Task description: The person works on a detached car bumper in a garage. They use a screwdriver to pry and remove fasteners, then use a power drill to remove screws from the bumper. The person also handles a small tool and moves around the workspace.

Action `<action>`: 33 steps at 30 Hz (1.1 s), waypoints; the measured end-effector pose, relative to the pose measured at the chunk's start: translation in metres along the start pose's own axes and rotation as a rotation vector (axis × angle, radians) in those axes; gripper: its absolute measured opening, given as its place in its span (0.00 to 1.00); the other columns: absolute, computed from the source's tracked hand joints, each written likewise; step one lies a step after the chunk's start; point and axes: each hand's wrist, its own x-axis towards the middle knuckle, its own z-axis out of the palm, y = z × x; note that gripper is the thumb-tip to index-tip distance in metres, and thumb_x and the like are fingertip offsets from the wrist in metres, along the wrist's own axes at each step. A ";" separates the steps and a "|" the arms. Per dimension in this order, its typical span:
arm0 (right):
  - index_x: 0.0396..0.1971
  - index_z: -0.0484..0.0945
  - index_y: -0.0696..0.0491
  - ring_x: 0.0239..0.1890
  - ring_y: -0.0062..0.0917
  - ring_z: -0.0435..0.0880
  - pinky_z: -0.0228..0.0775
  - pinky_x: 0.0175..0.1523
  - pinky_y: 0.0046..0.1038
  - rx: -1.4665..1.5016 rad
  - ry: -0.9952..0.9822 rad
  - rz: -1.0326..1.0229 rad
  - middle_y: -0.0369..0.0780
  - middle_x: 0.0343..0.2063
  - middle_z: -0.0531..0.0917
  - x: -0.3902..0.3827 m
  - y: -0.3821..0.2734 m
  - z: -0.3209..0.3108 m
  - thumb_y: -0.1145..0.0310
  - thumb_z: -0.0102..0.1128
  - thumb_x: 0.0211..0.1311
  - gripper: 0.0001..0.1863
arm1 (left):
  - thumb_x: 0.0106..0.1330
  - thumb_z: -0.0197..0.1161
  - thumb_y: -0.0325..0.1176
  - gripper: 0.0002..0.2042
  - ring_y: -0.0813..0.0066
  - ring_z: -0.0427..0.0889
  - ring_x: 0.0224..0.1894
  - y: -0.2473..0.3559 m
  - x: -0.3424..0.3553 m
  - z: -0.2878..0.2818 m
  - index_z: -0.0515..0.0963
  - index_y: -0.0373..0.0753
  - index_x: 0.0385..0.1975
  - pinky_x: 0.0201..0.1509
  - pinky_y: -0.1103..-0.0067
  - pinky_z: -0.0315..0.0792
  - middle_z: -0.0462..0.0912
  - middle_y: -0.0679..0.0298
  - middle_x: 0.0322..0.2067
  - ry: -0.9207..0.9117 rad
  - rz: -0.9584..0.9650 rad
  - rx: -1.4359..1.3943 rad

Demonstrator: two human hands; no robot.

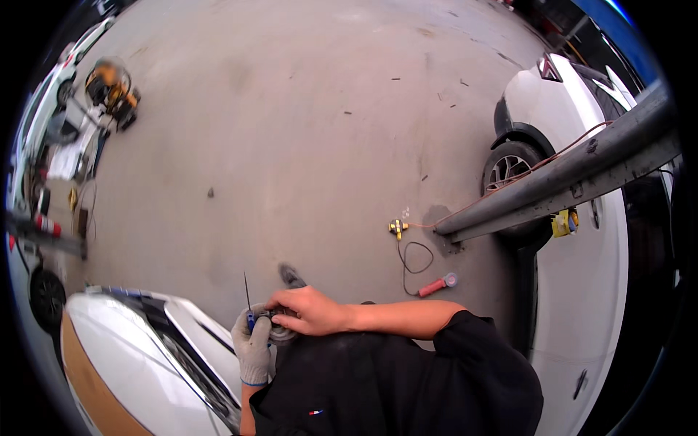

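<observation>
In front of my dark shirt, my left hand (pixel 252 352) wears a pale knit glove and is closed round a thin tool with a blue handle (pixel 251 320), which looks like a screwdriver. Its narrow dark shaft (pixel 246 291) points away from me. My bare right hand (pixel 311 310) reaches across from the right, its fingers bent together close to the left hand's thumb. Under those fingers is a round greyish piece (pixel 282 333), partly covered. What the right fingertips pinch is too small and hidden to make out.
A red angle grinder (pixel 436 285) lies on the concrete floor, its cable leading to a yellow socket block (pixel 397 229). A slanting grey post (pixel 552 174) stands before a white car (pixel 582 291). White car bodywork (pixel 123 356) is close at lower left; a yellow machine (pixel 113 94) stands farther off.
</observation>
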 end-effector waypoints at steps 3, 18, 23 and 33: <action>0.42 0.75 0.57 0.26 0.31 0.82 0.73 0.32 0.30 -0.005 0.095 0.073 0.42 0.26 0.81 0.070 0.016 -0.021 0.70 0.64 0.61 0.12 | 0.65 0.57 0.27 0.10 0.82 0.78 0.34 0.049 0.095 -0.011 0.78 0.29 0.41 0.39 0.83 0.73 0.81 0.64 0.33 -0.133 -0.001 0.102; 0.40 0.72 0.58 0.31 0.40 0.82 0.71 0.35 0.39 -0.056 0.625 0.108 0.42 0.26 0.82 0.392 0.175 -0.183 0.65 0.63 0.58 0.15 | 0.68 0.56 0.30 0.10 0.77 0.77 0.38 0.172 0.558 0.027 0.76 0.29 0.42 0.42 0.81 0.73 0.80 0.63 0.37 -0.502 0.042 0.511; 0.32 0.72 0.58 0.29 0.45 0.82 0.72 0.33 0.42 -0.315 0.430 0.102 0.46 0.25 0.81 0.542 0.198 -0.228 0.63 0.64 0.56 0.15 | 0.70 0.57 0.34 0.13 0.77 0.77 0.39 0.222 0.671 -0.001 0.75 0.30 0.45 0.42 0.80 0.72 0.79 0.63 0.39 -0.364 -0.044 0.470; 0.29 0.75 0.58 0.30 0.47 0.81 0.71 0.34 0.43 -0.243 0.426 0.171 0.48 0.24 0.81 0.810 0.288 -0.303 0.56 0.58 0.63 0.17 | 0.68 0.58 0.29 0.10 0.80 0.77 0.36 0.304 0.958 -0.042 0.78 0.29 0.42 0.42 0.82 0.74 0.81 0.64 0.35 -0.532 0.006 0.395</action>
